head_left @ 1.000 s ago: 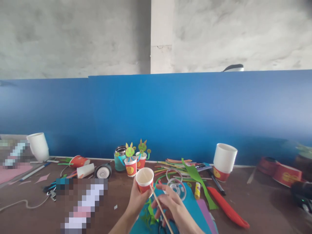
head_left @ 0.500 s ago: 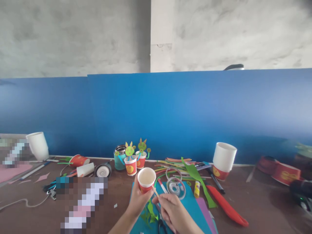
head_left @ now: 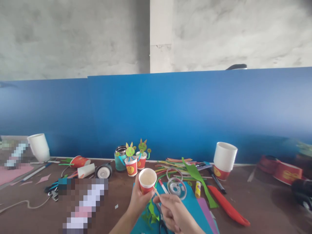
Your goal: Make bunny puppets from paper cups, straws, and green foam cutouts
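Cup (head_left: 147, 188) before 2 figures (head_left: 131, 165) (jar (head_left: 119, 164) behind L one), w/ tape rolls (head_left: 175, 188) to cup's R.

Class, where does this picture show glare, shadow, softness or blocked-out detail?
Head view: pale glare on the blue partition, toward the right; head view: a shadowy band on the wall, left of the pillar; head view: pixelation hiding part of the table, at left; head view: the far-right red item looks softer than the held cup.

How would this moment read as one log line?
left hand: holds paper cup; right hand: holds thin stick, tip at cup; below: blue sheet
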